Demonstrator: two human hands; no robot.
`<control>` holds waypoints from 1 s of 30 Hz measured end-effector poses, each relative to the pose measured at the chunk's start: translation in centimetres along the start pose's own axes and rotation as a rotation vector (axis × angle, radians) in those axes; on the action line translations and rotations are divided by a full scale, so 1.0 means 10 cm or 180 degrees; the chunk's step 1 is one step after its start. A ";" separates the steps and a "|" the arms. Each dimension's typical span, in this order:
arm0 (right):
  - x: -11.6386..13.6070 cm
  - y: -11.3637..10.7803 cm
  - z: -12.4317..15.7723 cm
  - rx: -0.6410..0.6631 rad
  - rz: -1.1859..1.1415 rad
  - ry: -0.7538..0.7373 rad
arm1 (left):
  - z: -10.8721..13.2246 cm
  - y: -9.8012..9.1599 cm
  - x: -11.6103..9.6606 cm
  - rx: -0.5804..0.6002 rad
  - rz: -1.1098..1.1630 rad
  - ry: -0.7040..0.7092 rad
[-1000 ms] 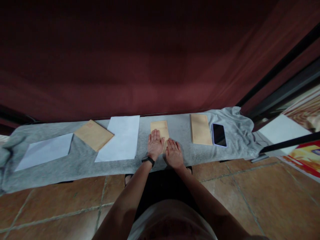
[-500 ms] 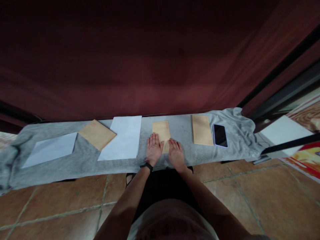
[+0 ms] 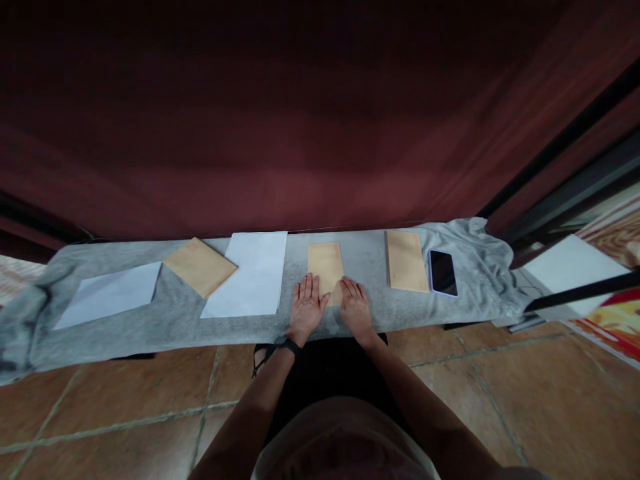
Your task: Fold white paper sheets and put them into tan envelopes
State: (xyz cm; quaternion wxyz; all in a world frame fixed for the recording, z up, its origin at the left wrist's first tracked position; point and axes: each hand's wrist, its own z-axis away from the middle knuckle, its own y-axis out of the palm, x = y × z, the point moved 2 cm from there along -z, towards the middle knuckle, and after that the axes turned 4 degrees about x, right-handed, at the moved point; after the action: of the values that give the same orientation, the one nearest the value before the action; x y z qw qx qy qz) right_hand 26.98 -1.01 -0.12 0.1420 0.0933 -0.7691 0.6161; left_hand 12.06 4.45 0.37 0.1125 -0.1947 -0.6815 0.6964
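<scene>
A tan paper envelope [image 3: 325, 260] with small reddish print in its upper right corner lies flat on the grey cloth in front of me. My left hand [image 3: 307, 308] rests palm down at its left edge, fingers stretched out, thumb on the paper. On the other side, my right hand [image 3: 355, 307] lies with its fingertips at the envelope's right edge, fingers extended. Neither hand grasps anything. A stack of tan envelopes [image 3: 407, 261] is to the right, and white paper sheets [image 3: 255, 277] lie to the left.
A grey cloth [image 3: 175, 323] covers the narrow bench against a dark red panel [image 3: 300, 147]. Another tan envelope [image 3: 199, 267] overlaps the white sheets. Farther left is folded white paper [image 3: 110, 293]. A phone [image 3: 443, 273] lies right of the stack. A black bar [image 3: 580, 293] crosses at right.
My left hand has slid slightly down and back along the envelope's left edge. My right hand keeps nearly the same place. The whole view has shifted a little.
</scene>
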 end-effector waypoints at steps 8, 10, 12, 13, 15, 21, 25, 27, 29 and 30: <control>-0.01 0.04 0.00 -0.0033 0.0070 -0.0007 | 0.04 0.01 0.01 0.0005 0.0024 0.0023; -0.01 0.04 0.00 -0.0028 0.0094 -0.0017 | 0.03 0.02 0.01 -0.0003 0.0010 0.0017; -0.01 0.04 0.00 -0.0039 0.0080 -0.0030 | 0.03 0.03 0.01 -0.0025 0.0004 0.0007; -0.01 0.04 0.00 -0.0055 0.0063 -0.0032 | 0.03 0.03 0.01 -0.0034 0.0006 0.0005; -0.01 0.04 0.01 -0.0087 0.0034 -0.0030 | 0.03 0.02 0.01 -0.0044 0.0012 0.0002; -0.01 0.06 0.01 -0.0087 0.0115 -0.0024 | 0.04 -0.01 0.00 -0.0031 0.0018 -0.0003; 0.00 0.06 0.01 -0.0094 0.0134 -0.0024 | 0.04 -0.01 0.00 -0.0013 0.0035 -0.0011; 0.00 0.06 0.01 -0.0104 0.0112 -0.0024 | 0.04 -0.01 0.00 -0.0010 0.0035 -0.0023; 0.00 0.06 0.02 -0.0115 0.0090 -0.0021 | 0.04 0.00 0.01 -0.0019 0.0019 -0.0021; 0.00 0.06 0.02 -0.0118 0.0085 -0.0025 | 0.04 0.00 0.01 -0.0026 0.0010 -0.0012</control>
State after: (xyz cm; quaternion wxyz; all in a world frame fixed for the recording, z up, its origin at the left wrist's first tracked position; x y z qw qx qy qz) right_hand 26.80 -1.09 -0.70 0.1325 0.0829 -0.7822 0.6031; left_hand 11.84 4.12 0.40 0.1094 -0.1949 -0.6843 0.6941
